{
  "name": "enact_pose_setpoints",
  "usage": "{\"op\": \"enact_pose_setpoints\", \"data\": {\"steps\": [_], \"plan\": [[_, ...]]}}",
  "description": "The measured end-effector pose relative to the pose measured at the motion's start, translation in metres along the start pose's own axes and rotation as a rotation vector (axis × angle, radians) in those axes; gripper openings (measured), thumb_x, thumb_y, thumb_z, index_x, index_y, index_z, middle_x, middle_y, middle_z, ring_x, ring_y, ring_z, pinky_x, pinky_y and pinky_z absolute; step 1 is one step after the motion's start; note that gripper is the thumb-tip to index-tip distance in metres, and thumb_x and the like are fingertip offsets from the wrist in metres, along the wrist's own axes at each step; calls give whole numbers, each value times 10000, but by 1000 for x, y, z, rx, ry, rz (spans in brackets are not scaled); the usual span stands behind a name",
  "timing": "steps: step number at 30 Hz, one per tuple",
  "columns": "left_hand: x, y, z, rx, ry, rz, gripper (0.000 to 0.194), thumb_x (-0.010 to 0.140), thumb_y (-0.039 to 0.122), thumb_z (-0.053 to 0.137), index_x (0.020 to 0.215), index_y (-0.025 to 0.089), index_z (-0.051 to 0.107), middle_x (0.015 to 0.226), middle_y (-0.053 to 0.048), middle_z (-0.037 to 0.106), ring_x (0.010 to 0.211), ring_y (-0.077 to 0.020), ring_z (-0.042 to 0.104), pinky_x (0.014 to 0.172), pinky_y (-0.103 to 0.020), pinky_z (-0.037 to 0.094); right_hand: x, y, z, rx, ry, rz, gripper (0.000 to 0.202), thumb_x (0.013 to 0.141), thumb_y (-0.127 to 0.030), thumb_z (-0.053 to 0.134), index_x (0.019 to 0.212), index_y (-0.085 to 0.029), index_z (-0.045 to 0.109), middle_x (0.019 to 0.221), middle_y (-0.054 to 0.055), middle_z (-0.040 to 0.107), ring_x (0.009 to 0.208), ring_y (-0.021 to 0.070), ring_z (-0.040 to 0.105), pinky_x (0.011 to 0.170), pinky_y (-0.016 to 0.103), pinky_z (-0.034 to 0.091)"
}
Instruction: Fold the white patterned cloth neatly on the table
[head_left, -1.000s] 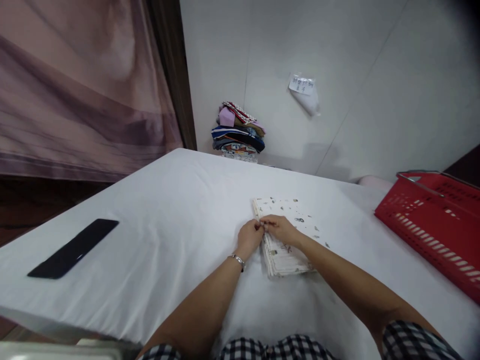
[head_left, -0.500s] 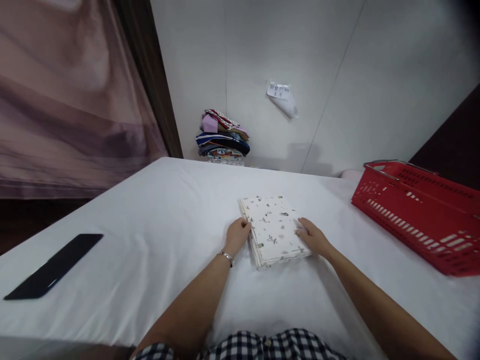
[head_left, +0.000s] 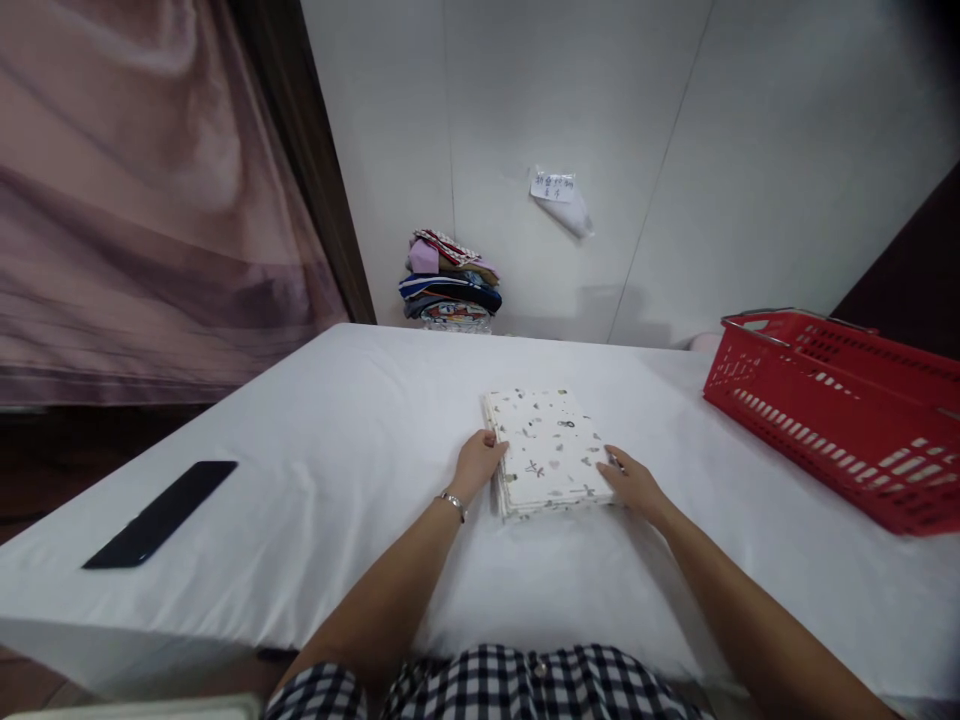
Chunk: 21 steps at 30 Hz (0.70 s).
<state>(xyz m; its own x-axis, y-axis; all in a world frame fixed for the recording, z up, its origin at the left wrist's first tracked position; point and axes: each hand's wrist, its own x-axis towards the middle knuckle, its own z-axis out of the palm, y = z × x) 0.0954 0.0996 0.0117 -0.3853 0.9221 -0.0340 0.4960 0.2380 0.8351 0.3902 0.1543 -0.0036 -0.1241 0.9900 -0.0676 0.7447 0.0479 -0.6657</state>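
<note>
Covering most of the view, the white-sheeted counter carries everything. A red basket sits at its right edge, well apart from the hands. On the floor past the far edge, a stack of folded clothes leans against the wall. A folded white printed cloth lies flat near the middle of the counter, slightly toward the near edge. A black flat strip rests near the left edge. The left hand presses its fingers against the cloth's left side, loosely curled, and the right hand rests open on the cloth's near right corner; neither lifts it. A silver bracelet circles the left wrist.
</note>
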Motion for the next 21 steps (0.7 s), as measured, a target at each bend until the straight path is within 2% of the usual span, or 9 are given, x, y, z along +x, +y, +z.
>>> {"op": "enact_pose_setpoints", "data": {"steps": [5, 8, 11, 14, 18, 21], "plan": [[-5, 0, -2, -10, -22, -40, 251, 784, 346, 594, 970, 177, 584, 1040, -79, 647, 897, -170, 613, 734, -248, 455, 1, 0, -5, -13, -25, 51, 676, 786, -508, 525, 1364, -169, 439, 1183, 136, 611, 1021, 251, 606, 909, 366, 442], [-9, 2, 0, 14, -17, -37, 312, 757, 380, 621, 989, 175, 581, 1065, -83, 641, 936, -185, 601, 764, -257, 455, -1, 3, -1, 22, -27, 4, 647, 788, -501, 522, 1349, -183, 457, 1238, 128, 582, 1122, 261, 554, 948, 370, 414], [-10, 3, 0, 19, -22, -14, 289, 731, 286, 631, 992, 169, 582, 1054, -75, 644, 933, -186, 599, 775, -262, 459, -7, 6, 3, 73, -41, -33, 642, 787, -512, 523, 1345, -201, 459, 1281, 113, 553, 1173, 257, 517, 953, 360, 409], [-7, 0, 0, -1, -33, 2, 258, 725, 198, 595, 980, 161, 584, 1011, -65, 655, 882, -171, 606, 769, -264, 466, -11, 6, -1, 45, -67, -6, 680, 773, -558, 533, 1355, -219, 447, 1205, 103, 594, 1075, 250, 572, 905, 357, 434], [-5, -3, 1, 11, -29, 26, 254, 727, 175, 572, 980, 158, 588, 1001, -70, 661, 867, -172, 611, 754, -270, 477, -9, 0, -13, -25, -72, 4, 698, 777, -548, 532, 1366, -188, 432, 998, 79, 657, 840, 224, 629, 801, 343, 464], [-5, -4, 3, 13, -30, 35, 266, 725, 152, 564, 990, 159, 589, 1008, -67, 664, 877, -172, 616, 749, -264, 485, -7, -8, -15, -29, -88, -1, 687, 791, -518, 528, 1374, -172, 417, 987, 83, 662, 834, 225, 634, 788, 332, 464]]}}
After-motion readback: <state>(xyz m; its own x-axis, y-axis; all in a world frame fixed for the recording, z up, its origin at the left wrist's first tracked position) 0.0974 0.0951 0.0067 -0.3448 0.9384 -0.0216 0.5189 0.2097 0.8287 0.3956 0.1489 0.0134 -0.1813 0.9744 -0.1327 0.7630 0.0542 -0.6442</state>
